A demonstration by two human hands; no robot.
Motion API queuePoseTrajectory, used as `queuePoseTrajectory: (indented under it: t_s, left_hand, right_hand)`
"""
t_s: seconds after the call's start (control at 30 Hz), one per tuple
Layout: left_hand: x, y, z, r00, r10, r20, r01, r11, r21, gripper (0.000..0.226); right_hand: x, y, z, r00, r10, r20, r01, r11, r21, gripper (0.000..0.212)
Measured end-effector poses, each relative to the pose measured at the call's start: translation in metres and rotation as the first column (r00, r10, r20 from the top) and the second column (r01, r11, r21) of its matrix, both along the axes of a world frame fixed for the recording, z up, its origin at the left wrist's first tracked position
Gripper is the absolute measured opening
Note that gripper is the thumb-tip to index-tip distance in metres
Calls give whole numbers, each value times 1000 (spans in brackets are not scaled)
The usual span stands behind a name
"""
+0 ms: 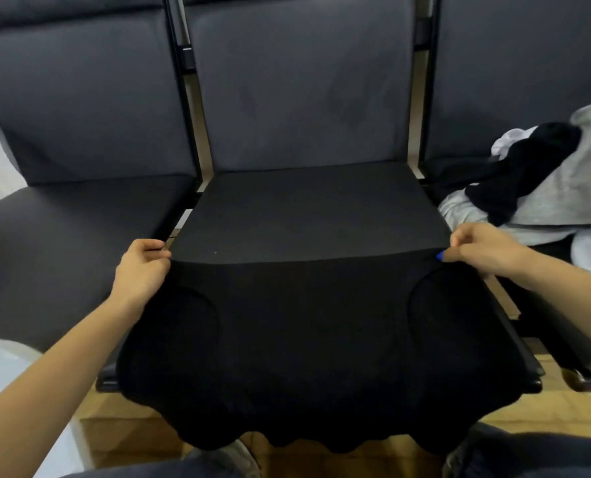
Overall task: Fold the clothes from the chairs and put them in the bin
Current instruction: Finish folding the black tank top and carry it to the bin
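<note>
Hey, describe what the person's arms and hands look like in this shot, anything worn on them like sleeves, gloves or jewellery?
Both forearms are bare right down to the frame edge, so no sleeves show. The left hand and right hand wear no gloves, and no watch, bracelet or ring is visible. A small bright blue spot sits at the right hand's fingertips; the picture does not show what it is.

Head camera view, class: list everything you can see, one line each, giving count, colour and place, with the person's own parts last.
Chairs: three, dark grey, side by side in a row.
Black garment: one, spread over the middle seat, front edge hanging off.
Pile of clothes: one, grey, white and black, on the right-hand chair.
Floor: wood-coloured, below the seats.
Left hand: grip pinching the garment's left edge.
Right hand: grip pinching its right edge.
</note>
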State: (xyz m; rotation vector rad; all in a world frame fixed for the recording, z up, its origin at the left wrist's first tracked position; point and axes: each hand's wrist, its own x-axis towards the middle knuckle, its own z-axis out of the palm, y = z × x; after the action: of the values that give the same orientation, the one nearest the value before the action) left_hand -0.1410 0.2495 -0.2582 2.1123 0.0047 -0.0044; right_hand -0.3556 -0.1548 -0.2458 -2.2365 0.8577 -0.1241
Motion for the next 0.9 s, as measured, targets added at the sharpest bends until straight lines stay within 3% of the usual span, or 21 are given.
queuePoseTrajectory:
  t_s: [0.07, 0.17, 0.27, 0.4, 0.57, 0.7, 0.8, 0.9]
  left_hand:
    - [2, -3, 0, 998, -62, 10, 59, 979, 196, 40]
    - [4, -2, 4, 985, -174, -15, 158, 855, 494, 52]
    - [4, 4, 7, 976, -190, -106, 218, 880, 422, 38]
    - [-6, 10, 11, 961, -217, -173, 265, 899, 348, 30]
    - [-20, 18, 17, 968, -247, -36, 241, 885, 398, 35]
    - [-25, 26, 29, 960, -280, 0, 256, 880, 400, 31]
    - [-26, 35, 47, 931, -304, -201, 350, 900, 260, 18]
    - [-27, 41, 68, 833, -310, -459, 436, 878, 198, 13]
  right_hand:
    - [-2, -5, -1, 999, 16, 44, -18, 999, 51, 26]
    - [-8, -9, -2, 997, 70, 39, -73, 993, 96, 18]
    - [-9, -13, -2, 992, 123, -8, -122, 987, 104, 24]
    - [-14, -12, 9, 987, 150, -59, -145, 986, 83, 9]
    - [-33, -7, 16, 980, 192, -62, -185, 977, 102, 10]
    - [-47, -10, 21, 983, 180, 42, -184, 972, 144, 13]
    - [-53, -12, 34, 978, 202, 48, -207, 946, 247, 8]
    - [-56, -18, 50, 958, 273, -89, -226, 907, 355, 16]
